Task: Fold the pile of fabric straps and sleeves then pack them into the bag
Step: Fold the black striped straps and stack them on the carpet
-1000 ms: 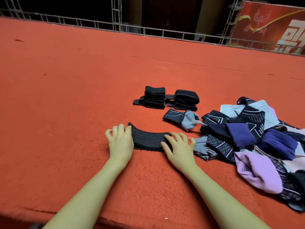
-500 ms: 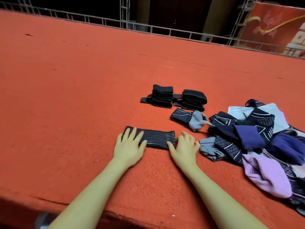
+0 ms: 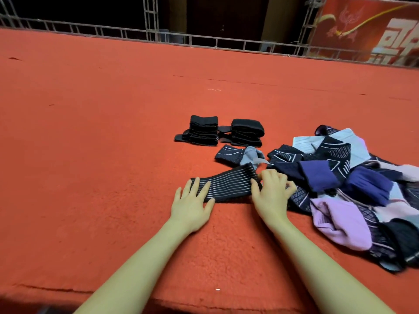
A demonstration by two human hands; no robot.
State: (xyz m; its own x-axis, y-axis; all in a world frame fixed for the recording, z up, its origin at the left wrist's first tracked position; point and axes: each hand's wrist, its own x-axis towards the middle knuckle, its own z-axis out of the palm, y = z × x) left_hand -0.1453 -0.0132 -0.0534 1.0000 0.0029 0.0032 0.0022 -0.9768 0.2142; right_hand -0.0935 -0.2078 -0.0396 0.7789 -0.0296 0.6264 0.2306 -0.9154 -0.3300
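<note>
On the red carpet, the flat left hand (image 3: 191, 203) pins the black pinstriped elastic strap (image 3: 229, 183) so the right hand (image 3: 271, 190), pinching its end, can fold it.

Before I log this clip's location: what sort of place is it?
Probably a stage or event hall, not a home: wide red carpet, metal truss railing along the far edge, and a red banner with large white characters behind.
</note>
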